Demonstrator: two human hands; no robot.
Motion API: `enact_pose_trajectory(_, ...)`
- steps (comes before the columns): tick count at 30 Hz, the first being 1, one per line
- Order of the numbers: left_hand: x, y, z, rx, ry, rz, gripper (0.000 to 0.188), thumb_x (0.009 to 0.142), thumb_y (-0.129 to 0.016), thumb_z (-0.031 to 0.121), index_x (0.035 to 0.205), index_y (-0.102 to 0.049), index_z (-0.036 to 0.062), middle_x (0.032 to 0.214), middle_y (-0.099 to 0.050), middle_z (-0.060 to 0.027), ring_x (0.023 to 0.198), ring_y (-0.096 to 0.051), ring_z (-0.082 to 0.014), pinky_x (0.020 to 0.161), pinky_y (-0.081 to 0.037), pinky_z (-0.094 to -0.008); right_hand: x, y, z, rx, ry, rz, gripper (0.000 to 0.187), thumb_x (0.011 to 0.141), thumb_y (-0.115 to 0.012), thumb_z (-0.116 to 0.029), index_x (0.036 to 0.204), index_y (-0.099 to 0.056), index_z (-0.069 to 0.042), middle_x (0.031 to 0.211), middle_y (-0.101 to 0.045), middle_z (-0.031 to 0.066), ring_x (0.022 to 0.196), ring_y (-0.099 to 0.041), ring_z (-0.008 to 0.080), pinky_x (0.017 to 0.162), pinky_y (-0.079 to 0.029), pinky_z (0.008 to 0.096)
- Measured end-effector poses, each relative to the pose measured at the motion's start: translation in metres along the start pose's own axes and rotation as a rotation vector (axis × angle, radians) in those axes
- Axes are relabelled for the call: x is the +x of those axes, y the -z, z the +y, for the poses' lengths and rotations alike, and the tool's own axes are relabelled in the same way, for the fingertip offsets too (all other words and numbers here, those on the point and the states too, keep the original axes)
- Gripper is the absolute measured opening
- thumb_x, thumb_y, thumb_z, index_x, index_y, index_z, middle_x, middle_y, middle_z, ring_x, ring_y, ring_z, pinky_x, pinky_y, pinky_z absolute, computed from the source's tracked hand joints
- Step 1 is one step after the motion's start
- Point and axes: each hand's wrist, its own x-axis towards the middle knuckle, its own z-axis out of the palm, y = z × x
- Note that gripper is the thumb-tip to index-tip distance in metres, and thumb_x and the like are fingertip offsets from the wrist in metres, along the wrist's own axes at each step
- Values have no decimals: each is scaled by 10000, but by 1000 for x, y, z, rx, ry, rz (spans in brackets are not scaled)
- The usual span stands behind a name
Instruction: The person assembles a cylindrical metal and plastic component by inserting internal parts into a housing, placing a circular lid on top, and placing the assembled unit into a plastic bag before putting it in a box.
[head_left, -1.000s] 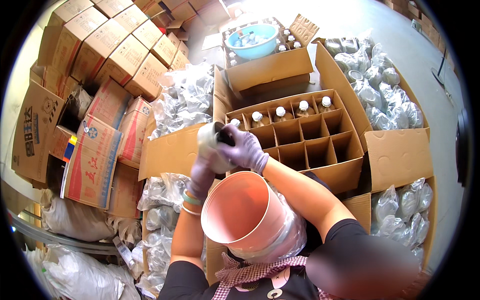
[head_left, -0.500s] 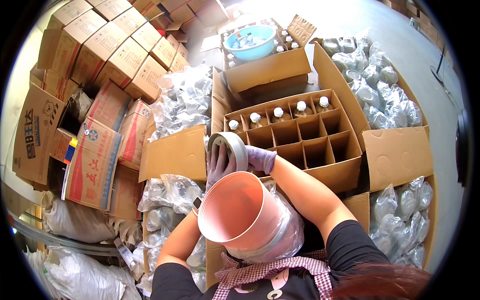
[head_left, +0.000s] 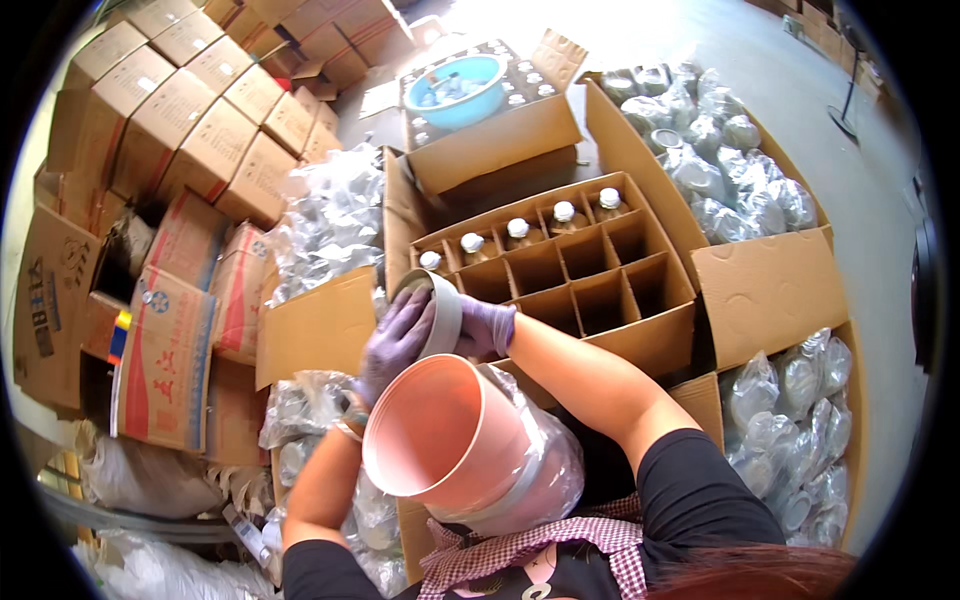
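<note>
Head view: a jar (head_left: pixel 432 310) is held between both gloved hands, just above the near left corner of the divided box (head_left: pixel 560 275). The left hand (head_left: pixel 395 340) is laid flat against the jar's side, and the right hand (head_left: pixel 487 326) is closed around it from the other side. Five capped bottles (head_left: pixel 565 212) are seen in the far row of the box. A pink bucket (head_left: pixel 450 430) is placed below the hands, with a plastic bag around it.
</note>
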Motion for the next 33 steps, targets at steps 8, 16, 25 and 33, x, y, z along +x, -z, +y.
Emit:
enact_pose_trajectory(8, -3, 88, 0, -2031, 341, 608, 245, 1015, -522, 258, 1128, -496, 42, 911, -551, -52, 824, -551, -192, 753, -489, -370, -61, 169, -166, -1740, 555, 901, 453, 936, -607, -456, 1048, -764, -45, 1056, -738, 264, 1018, -722, 377, 951, -555, 454)
enact_pose_trajectory(16, -2, 50, 37, -2081, 351, 220, 327, 1061, -528, 470, 1054, -466, 148, 801, -574, -52, 566, -489, -224, 548, -452, -378, -110, 319, -234, -2024, 35, 1368, 691, 788, -842, -366, 1398, -564, -199, 1358, -579, 227, 1193, -655, 404, 1020, -553, 468)
enact_pose_trajectory(25, 8, 34, 58, -2202, 329, 805, 396, 1076, -512, 391, 1334, -507, 90, 1294, -596, -123, 1123, -602, -321, 1027, -460, -501, -177, 49, -243, -2300, 1293, 1218, 307, 826, -725, -347, 954, -647, -79, 947, -662, 128, 819, -729, 286, 727, -611, 411)
enact_pose_trajectory(33, 35, 54, 66, -1787, 259, 1095, 786, 1015, -623, 441, 1626, -252, 116, 1596, -367, -135, 1460, -418, -369, 1174, -373, -532, -227, -109, -96, -1543, 1650, 507, 387, 810, -833, -116, 1098, -593, -24, 1094, -648, 146, 967, -656, 228, 819, -536, 355)
